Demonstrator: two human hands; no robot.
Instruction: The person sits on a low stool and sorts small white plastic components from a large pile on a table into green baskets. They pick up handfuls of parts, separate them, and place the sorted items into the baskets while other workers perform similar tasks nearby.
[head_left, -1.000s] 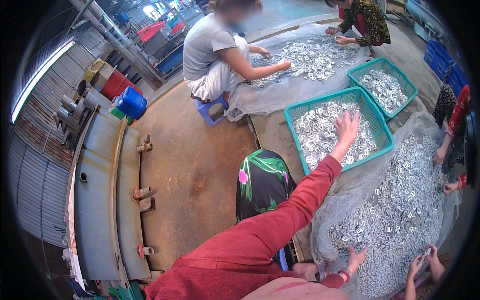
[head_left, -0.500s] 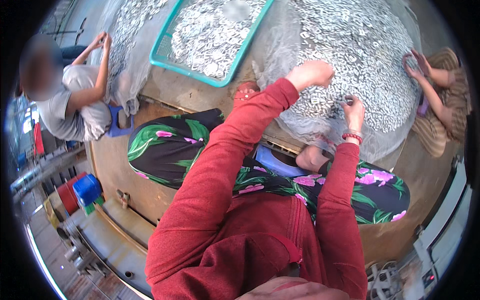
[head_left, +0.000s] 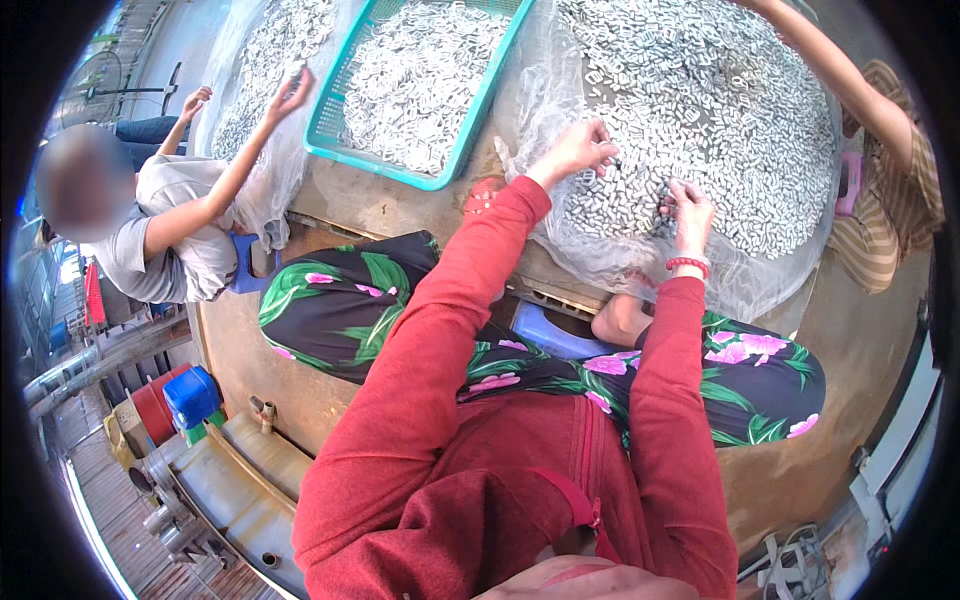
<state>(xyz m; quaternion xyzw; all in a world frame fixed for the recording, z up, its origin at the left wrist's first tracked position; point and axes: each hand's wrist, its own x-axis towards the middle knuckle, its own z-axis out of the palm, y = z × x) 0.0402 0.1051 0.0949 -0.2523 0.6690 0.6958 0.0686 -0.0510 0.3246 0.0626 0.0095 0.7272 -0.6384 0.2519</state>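
To the left of a teal, rectangular plastic basket with perforated walls (head_left: pixel 372 171), a co-worker in a grey short-sleeved top (head_left: pixel 118 245) extends both hands beside translucent whitish netting (head_left: pixel 265 190), which presumably keeps its load off the floor. The basket holds small, pale silver, loop-shaped pieces (head_left: pixel 425 85); its raised sides likely stop them scattering. Just right of the basket, the person's left hand (head_left: pixel 575 152) hangs over the edge of a broad heap of like pieces (head_left: pixel 740 150), fingers bent and tips nearly together; whether they grip a piece cannot be told. Farther right of the basket, the right hand (head_left: pixel 690 210) is low at the heap, fingers curled toward the thumb as for picking small items; its hold is likewise unclear. Farthest right from the basket, a bare forearm (head_left: pixel 840 70) crosses above the heap, its hand out of view.
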